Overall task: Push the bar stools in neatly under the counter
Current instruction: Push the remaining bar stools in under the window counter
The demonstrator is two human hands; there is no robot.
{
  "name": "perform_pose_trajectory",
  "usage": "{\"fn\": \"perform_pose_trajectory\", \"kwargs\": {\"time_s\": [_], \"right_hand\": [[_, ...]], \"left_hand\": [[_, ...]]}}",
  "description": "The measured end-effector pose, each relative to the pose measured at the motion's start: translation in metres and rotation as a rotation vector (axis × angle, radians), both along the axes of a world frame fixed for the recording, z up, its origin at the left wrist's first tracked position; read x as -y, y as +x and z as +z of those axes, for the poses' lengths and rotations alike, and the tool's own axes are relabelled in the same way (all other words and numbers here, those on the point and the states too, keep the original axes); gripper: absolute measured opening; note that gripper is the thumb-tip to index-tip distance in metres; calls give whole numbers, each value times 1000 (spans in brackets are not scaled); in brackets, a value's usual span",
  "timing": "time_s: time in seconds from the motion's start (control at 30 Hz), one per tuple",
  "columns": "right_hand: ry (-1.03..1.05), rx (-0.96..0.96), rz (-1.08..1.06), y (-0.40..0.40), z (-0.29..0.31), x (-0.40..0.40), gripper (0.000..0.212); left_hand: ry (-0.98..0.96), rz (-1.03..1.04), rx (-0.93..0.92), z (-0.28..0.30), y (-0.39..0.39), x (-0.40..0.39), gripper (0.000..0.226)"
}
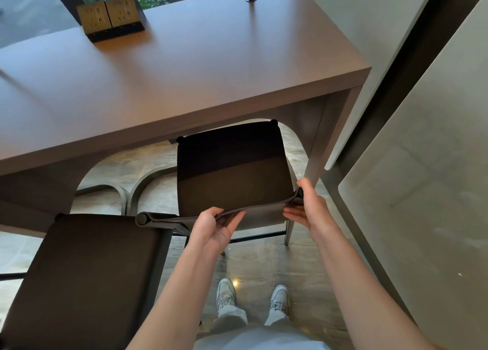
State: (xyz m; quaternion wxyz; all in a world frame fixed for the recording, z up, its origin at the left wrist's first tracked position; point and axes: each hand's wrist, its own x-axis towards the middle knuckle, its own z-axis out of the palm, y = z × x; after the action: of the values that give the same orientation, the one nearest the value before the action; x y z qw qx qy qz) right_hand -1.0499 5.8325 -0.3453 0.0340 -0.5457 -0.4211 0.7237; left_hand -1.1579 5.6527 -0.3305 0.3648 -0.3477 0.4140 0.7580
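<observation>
Dark stool [232,170] — both hands gripping backrest

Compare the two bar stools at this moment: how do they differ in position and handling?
The right stool has its seat front tucked under the counter; the left stool stands wholly clear of it. The left hand and right hand grip the right stool's low backrest; nothing touches the left stool. Both have dark square seats.

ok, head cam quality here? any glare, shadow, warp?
Head view: wide-angle warp bends the counter edge and wall lines; window light leaves a soft sheen on the counter; its shadow darkens the far half of the stool seat; small glare spots on the floor; both hands look sharp.
</observation>
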Motion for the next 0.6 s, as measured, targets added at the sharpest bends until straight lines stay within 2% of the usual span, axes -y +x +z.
{"fn": "perform_pose_trajectory", "kwargs": {"time_s": [0.3, 0.43, 0.6], "right_hand": [[93, 13, -29, -14, 8, -49, 40], [106, 37, 27, -19, 8, -69, 52], [81, 74, 91, -20, 5, -77, 66]], "left_hand": [[58, 21, -3, -1, 4, -47, 30], [40, -28, -34, -2, 3, -62, 21], [-36, -115, -84, -9, 3, -67, 27]]}}
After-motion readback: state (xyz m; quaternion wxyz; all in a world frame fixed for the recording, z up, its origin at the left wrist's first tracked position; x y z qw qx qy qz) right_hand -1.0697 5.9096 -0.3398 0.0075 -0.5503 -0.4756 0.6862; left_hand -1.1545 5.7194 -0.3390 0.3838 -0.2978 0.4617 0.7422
